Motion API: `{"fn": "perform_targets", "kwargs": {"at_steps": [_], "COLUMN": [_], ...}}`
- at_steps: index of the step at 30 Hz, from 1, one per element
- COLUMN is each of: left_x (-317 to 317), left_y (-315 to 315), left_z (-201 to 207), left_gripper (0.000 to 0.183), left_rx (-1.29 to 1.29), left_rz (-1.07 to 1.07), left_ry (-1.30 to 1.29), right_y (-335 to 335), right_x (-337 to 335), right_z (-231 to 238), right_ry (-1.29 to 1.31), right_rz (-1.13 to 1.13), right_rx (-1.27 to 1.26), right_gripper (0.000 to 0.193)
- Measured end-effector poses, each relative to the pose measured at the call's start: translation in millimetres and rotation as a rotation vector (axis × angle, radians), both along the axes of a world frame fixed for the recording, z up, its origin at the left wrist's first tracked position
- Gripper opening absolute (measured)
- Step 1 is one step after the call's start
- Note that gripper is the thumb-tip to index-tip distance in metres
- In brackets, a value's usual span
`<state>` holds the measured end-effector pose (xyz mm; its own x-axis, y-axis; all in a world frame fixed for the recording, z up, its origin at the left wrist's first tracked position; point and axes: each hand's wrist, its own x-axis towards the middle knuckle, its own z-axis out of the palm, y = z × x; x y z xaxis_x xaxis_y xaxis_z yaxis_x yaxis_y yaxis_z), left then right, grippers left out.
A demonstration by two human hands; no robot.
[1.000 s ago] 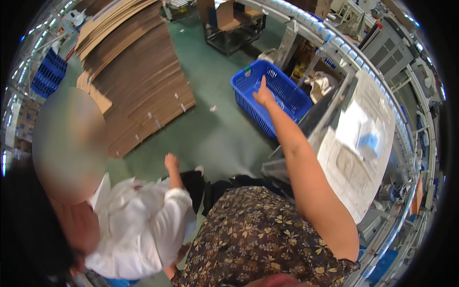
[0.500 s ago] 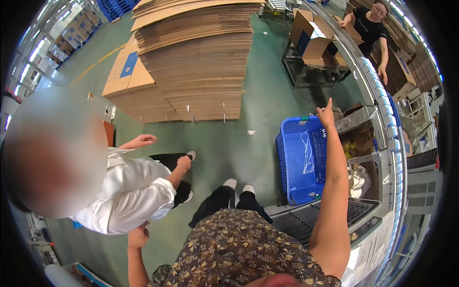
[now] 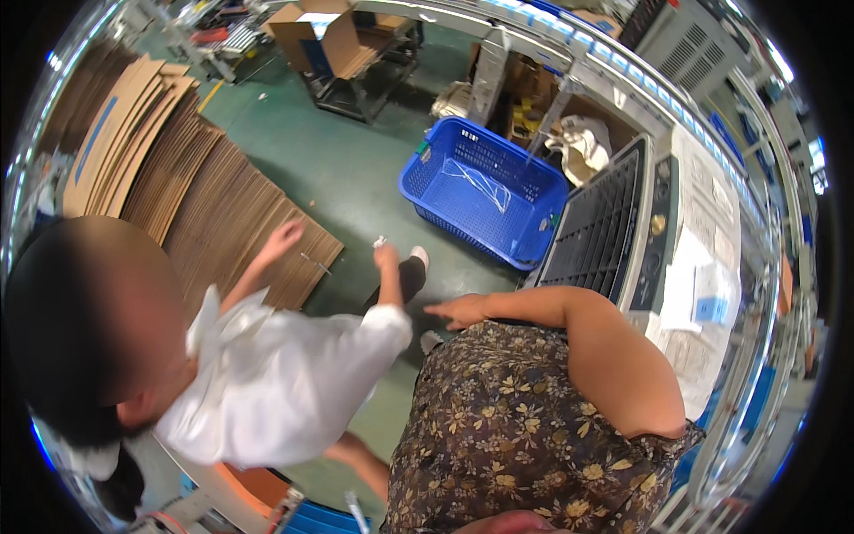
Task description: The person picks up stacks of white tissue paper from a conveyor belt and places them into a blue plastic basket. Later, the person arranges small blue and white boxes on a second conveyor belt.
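Note:
My right hand (image 3: 458, 310) reaches across in front of my body with fingers stretched out and nothing in it. It hangs over the floor, apart from the blue plastic basket (image 3: 480, 236), which lies beyond it. A thin white cord or wire loop (image 3: 480, 185) lies inside that basket. My left forearm (image 3: 365, 458) shows low in the picture, and the hand at its end is hidden behind a co-worker's white shirt (image 3: 267, 383). The co-worker stands close on my left, one hand (image 3: 285, 238) over the cardboard and the other hand (image 3: 385, 256) near the basket.
A tall stack of flat cardboard (image 3: 222, 196) stands at the left beyond the co-worker. An open carton (image 3: 316, 44) sits on a dark cart at the far side. At my right are a machine with a black grille (image 3: 594, 236) and a long conveyor rail (image 3: 614, 67).
My view has turned to the right. My right arm, outstretched past the basket before, is now bent across my body. The co-worker appears closer, and my left hand has gone behind the white shirt.

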<state>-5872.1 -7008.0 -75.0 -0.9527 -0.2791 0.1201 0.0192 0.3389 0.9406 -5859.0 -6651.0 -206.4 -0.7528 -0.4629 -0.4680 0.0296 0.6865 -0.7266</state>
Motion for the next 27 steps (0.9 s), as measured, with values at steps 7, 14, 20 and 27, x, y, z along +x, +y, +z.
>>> {"fn": "perform_targets", "kwargs": {"at_steps": [7,14,20,27], "left_x": [-92,-283,-489,-616], "left_y": [110,246,352,513], "left_z": [-26,-36,-50,-45], "left_gripper": [0.078,0.091,0.095,0.074], "left_rx": [0.038,-0.227,-0.465,-0.166], "left_rz": [-0.471,-0.510,-0.330,-0.303], "left_ry": [0.040,0.187,0.273,-0.166], "right_y": [6,41,100,259], "right_x": [-47,-193,-252,-221], "right_z": [105,80,5,-34], "right_ry": [0.845,0.682,0.157,-0.280], "right_rz": [-1.048,-0.630,-0.260,-0.454], "right_rx": [-0.319,-0.157,-0.060,-0.002], "right_gripper": [0.065,0.067,0.067,0.055]}}
